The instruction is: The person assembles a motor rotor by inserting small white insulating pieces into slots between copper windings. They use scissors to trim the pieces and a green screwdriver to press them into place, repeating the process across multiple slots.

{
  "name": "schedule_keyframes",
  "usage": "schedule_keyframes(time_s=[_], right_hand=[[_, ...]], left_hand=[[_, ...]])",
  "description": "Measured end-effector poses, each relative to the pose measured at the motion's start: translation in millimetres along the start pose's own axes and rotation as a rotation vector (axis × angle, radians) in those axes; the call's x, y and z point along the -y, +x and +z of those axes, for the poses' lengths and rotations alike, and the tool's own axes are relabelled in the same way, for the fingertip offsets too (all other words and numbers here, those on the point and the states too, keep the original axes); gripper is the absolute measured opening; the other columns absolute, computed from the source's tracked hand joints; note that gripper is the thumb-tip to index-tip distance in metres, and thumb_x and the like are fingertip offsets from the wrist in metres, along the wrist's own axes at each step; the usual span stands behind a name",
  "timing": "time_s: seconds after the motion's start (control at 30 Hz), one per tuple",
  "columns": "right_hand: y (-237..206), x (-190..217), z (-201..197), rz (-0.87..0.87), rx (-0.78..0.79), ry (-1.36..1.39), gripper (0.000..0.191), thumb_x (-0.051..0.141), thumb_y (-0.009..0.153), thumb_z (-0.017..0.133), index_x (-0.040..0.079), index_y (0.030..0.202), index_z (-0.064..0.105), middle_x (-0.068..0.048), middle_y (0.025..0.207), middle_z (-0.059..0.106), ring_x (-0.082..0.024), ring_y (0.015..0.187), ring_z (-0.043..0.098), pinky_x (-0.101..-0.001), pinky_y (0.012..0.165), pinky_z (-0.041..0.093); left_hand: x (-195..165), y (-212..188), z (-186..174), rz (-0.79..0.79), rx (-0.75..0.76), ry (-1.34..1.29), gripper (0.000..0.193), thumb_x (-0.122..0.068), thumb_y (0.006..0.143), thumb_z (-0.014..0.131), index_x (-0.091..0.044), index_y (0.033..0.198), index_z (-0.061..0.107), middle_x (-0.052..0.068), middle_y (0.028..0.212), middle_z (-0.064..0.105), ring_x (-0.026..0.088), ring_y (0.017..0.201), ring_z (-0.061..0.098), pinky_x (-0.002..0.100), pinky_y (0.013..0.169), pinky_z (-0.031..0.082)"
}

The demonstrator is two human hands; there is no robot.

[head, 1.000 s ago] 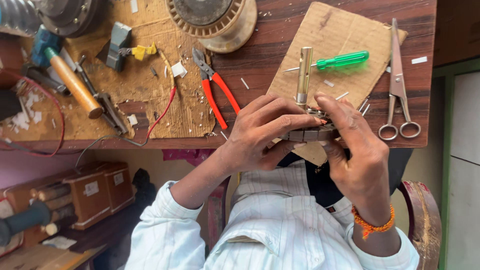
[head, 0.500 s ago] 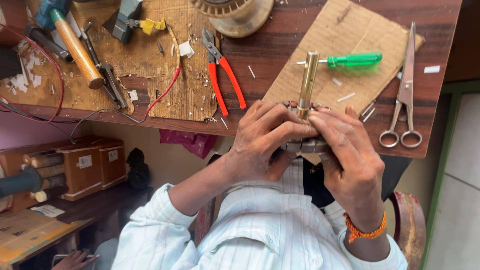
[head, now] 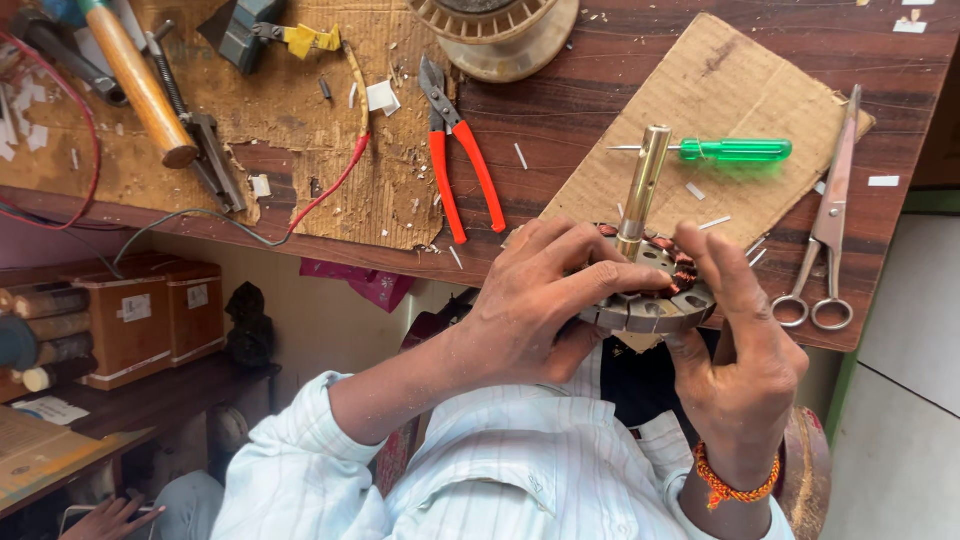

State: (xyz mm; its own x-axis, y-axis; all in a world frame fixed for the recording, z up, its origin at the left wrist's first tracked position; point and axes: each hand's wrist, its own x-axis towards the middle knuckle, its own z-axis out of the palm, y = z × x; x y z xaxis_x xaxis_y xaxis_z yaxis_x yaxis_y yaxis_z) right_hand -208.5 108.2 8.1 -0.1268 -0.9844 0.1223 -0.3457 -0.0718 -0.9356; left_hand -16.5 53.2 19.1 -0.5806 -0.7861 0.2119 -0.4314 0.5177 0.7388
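While both hands stay closed around the round motor stator, the view has drawn in on them since the earlier frames, so the work now sits lower and larger and the top of the table is cut off. The left hand grips the stator's near rim, its fingers curled over the top of the metal plates; the right hand clamps the far side, thumb laid across the copper windings. A brass shaft stands upright from the stator, just beyond the left hand's fingertips, and it has kept the same tilt throughout. Judging from that, the grip has settled and the fingers are working at the windings rather than shifting the piece. Beyond the right hand lie a green screwdriver on cardboard and scissors further to its outer side; red-handled pliers lie beyond the left hand. None of these tools has moved.
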Motion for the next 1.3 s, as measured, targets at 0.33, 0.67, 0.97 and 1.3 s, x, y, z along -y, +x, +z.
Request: schedule_keyframes(time_s=[0.33, 0.67, 0.97, 1.3], right_hand=[[4, -3, -3, -0.217, 0.121, -0.211, 0.039, 0.008, 0.093, 0.074, -0.001, 0.13, 0.064, -0.015, 0.126, 0.071, -0.032, 0.129, 0.068, -0.048, 0.123, 0.049], [1, -1, 2, -0.243, 0.131, -0.212, 0.037, 0.006, 0.091, 0.074, -0.001, 0.125, 0.065, -0.015, 0.121, 0.071, -0.034, 0.126, 0.068, -0.0499, 0.118, 0.048], [7, 9, 3, -0.216, 0.092, -0.227, 0.035, 0.004, 0.091, 0.072, 0.0, 0.125, 0.067, -0.016, 0.124, 0.071, -0.03, 0.124, 0.07, -0.0454, 0.116, 0.053], [-13, 19, 40, -0.064, -0.095, -0.447, 0.053, 0.022, 0.093, 0.077, 0.0, 0.139, 0.062, -0.023, 0.123, 0.072, -0.035, 0.111, 0.073, -0.0406, 0.09, 0.059]], left_hand=[[10, -8, 5, 0.089, 0.01, 0.068, 0.064, -0.006, 0.07, 0.074, -0.018, 0.132, 0.064, 0.002, 0.107, 0.057, 0.026, 0.109, 0.057, 0.042, 0.094, 0.043], [15, -20, 14, 0.145, -0.069, 0.047, 0.053, -0.006, 0.078, 0.074, -0.012, 0.13, 0.064, 0.004, 0.11, 0.061, 0.026, 0.109, 0.06, 0.041, 0.094, 0.045], [18, -21, 4, 0.064, -0.074, 0.011, 0.06, -0.009, 0.08, 0.08, -0.015, 0.136, 0.061, 0.003, 0.12, 0.065, 0.024, 0.116, 0.061, 0.039, 0.099, 0.046], [29, -15, 3, -0.084, -0.227, 0.094, 0.044, -0.039, 0.098, 0.082, -0.016, 0.128, 0.059, 0.005, 0.125, 0.064, 0.024, 0.122, 0.054, 0.034, 0.106, 0.049]])
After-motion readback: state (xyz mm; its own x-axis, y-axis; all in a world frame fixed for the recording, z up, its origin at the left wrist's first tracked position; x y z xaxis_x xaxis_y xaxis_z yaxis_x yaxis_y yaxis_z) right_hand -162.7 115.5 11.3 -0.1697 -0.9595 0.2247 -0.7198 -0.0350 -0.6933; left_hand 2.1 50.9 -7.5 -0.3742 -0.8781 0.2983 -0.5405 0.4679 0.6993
